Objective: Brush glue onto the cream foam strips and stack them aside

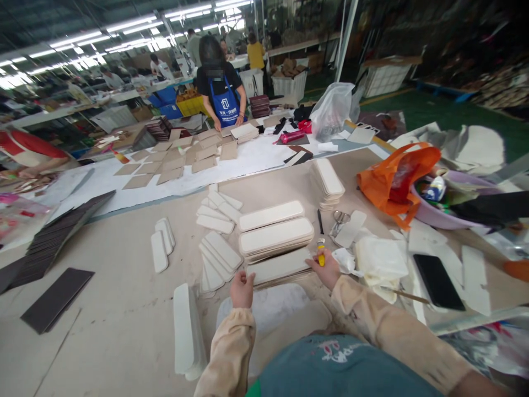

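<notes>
A long, rounded off-white panel (pixel 281 266) lies across the table in front of me. My left hand (pixel 242 288) is closed, its thumb and fingers pinching at the panel's left end. At the right end my right hand (pixel 327 269) is closed round a small yellow tool (pixel 321 253), with fingertips by the panel's edge; the tool's exact kind is unclear. Just beyond lies a stack of similar long panels (pixel 276 236), with another stack (pixel 270 215) behind it. Smaller rounded pieces (pixel 221 256) fan out left of the stacks.
Scissors (pixel 341 219), a black pen-like stick (pixel 320 221) and a phone (pixel 438 281) lie to the right. An orange bag (pixel 399 179) leans by a purple basin (pixel 463 215). Dark panels (pixel 58 300) lie left. Across the table stands a person in a blue apron (pixel 225 102).
</notes>
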The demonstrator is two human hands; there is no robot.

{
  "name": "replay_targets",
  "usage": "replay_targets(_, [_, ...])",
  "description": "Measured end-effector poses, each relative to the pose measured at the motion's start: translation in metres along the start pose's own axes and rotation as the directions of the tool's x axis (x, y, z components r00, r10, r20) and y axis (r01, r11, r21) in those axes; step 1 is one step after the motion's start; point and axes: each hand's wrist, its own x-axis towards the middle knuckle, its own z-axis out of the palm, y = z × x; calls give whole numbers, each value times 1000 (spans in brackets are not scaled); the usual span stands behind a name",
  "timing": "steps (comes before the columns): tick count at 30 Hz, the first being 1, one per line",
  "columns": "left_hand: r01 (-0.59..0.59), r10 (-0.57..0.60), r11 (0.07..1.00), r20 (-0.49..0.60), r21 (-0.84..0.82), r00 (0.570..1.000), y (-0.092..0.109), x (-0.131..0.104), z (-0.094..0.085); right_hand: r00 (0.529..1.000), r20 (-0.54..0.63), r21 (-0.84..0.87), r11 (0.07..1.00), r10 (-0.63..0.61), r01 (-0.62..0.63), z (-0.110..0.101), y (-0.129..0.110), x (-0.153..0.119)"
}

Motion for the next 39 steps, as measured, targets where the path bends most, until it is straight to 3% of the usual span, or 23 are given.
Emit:
replay_targets(4, [-38, 40, 998, -23, 57, 999, -10, 5, 4, 999, -13, -186, 982, -42, 39, -8, 5, -1])
replay_targets(10, [-252, 260, 965, -135, 72, 956, -31, -7, 3, 991, -10, -281, 951, -136, 128, -40, 3, -22])
replay_targets(14, [-313, 319, 947, -90, 75, 943, -58, -38, -6, 968, 67, -214, 944, -244, 253, -74, 6, -49])
replay_targets(19, [-429, 422, 881, 82, 197, 903, -107, -100, -11, 942, 207, -208, 929, -264, 306, -114, 17, -78])
replay_targets(23, [-440, 349, 829, 296, 345, 889, -128, -143, -7, 940, 260, -84, 964, -222, 251, -132, 22, -91])
replay_targets(28, [-400, 171, 775, 446, 489, 878, -119, -166, 2, 972, 179, 82, 986, -155, 143, -155, 21, -97])
replay_targets(34, [-416, 187, 793, 472, 445, 862, -123, -165, 12, 995, 21, 53, 994, -95, 94, -224, 27, -93])
replay_targets(37, [-422, 217, 806, 457, 415, 862, -131, -161, 16, 994, -60, -73, 994, -89, 84, -256, 36, -91])
replay_targets(39, [-424, 233, 810, 441, 405, 867, -132, -160, 17, 994, -46, -190, 978, -102, 92, -268, 41, -91])
